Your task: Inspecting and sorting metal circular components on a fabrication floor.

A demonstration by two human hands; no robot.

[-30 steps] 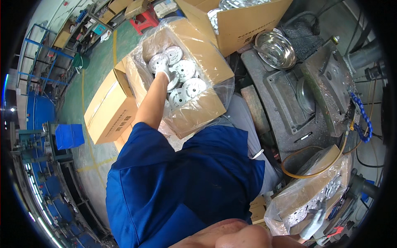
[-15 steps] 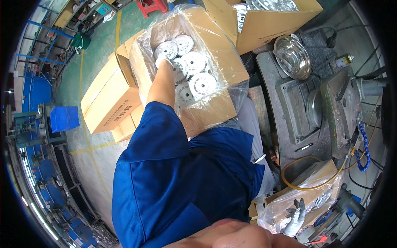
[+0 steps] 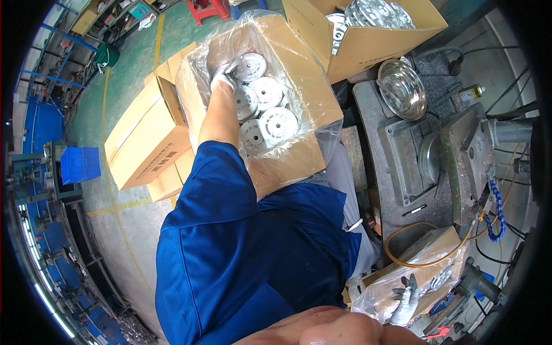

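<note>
"Look, the left hand has moved a bit nearer the side of the big box, and the round piece that lay flat by its fingers doesn't show flat now."

"Is it holding that piece?"

"I can't tell. The fingers are bent and too small to see well. Other metal discs lie in the big box, right beside that hand."

"And the right hand?"

"It's far from the left one, with its fingers spread and its palm bare. It's by the low box, which has more round pieces in it. I can't tell if it touches."

"What's in the way?"

"Clear plastic hangs over the big box's edges. A yellow hose loops across the low box. A grey trouser leg is between the big box and the table."

"What's on the table?"

"A shiny bowl, a pen and a heavy metal block."

"Anything else?"

"Another open box full of metal pieces, a blue bin and a red stool."
</note>
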